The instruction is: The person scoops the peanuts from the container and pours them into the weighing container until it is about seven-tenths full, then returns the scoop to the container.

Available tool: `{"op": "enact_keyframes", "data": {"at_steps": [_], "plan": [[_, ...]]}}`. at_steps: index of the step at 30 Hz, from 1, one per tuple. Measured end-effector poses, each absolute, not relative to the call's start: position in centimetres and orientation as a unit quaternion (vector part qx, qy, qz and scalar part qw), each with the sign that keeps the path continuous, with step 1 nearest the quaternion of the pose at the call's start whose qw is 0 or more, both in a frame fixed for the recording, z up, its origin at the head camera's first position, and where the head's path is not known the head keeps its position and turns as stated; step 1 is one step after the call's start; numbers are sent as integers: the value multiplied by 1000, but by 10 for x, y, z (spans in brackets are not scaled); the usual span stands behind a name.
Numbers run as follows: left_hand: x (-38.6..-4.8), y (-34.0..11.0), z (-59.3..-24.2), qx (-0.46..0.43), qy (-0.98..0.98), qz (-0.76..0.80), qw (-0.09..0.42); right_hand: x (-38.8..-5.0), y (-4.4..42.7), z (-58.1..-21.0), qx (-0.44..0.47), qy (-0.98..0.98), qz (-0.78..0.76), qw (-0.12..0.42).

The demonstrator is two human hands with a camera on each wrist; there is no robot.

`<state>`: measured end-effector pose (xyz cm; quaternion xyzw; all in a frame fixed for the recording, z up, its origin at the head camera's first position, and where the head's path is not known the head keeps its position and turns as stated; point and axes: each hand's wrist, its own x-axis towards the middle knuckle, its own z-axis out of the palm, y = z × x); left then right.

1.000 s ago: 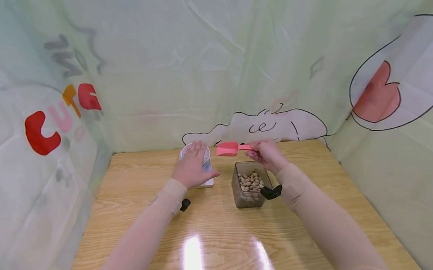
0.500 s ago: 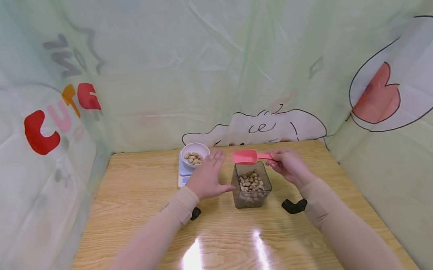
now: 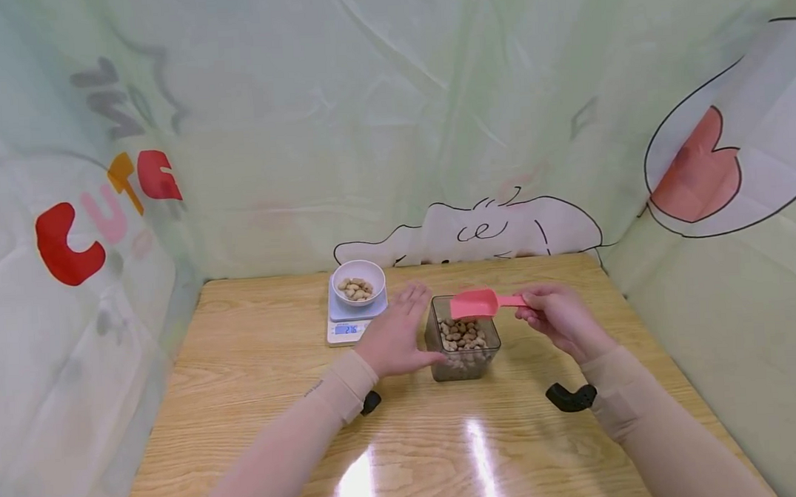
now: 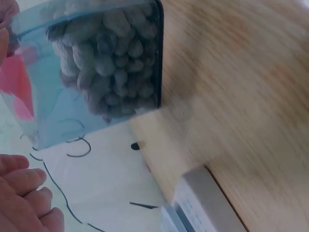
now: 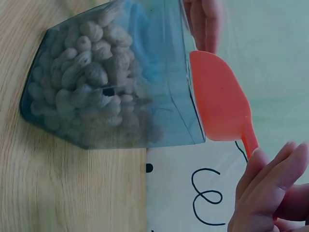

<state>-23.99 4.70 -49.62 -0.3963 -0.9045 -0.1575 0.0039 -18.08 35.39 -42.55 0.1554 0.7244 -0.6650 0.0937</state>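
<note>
A pink scoop [image 3: 475, 304] is over the mouth of a clear grey container [image 3: 466, 365] that holds unshelled peanuts [image 3: 462, 335]. My right hand [image 3: 561, 317] pinches the scoop's handle from the right; in the right wrist view the scoop [image 5: 219, 96] appears just above the rim, with no peanuts visible in it. Fingers straight and thumb spread, my left hand [image 3: 398, 337] is beside the container's left wall; whether it touches is hard to tell. A white bowl [image 3: 358, 272] with several peanuts stands on a kitchen scale [image 3: 339, 335] whose display seems to read 276.
The wooden table [image 3: 257, 388] runs back to a pale printed curtain [image 3: 314, 170], which also hangs on both sides. Black wrist-camera mounts [image 3: 571, 397] stick out beneath the wrists.
My left hand has left the bowl and moved right to the container, uncovering the bowl and scale. My right hand has carried the scoop rightward and lower, over the container.
</note>
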Motion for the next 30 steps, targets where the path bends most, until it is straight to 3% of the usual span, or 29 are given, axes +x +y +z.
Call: {"op": "enact_keyframes", "data": {"at_steps": [12, 25, 30], "plan": [[-230, 59, -496, -401, -901, -163, 4, -166, 336, -416, 112, 826, -550, 49], [-231, 63, -500, -379, -910, -169, -9, -143, 288, -404, -26, 972, -208, -107], [-231, 63, -500, -377, -910, -172, -8, -147, 283, -411, -37, 976, -198, -88]]}}
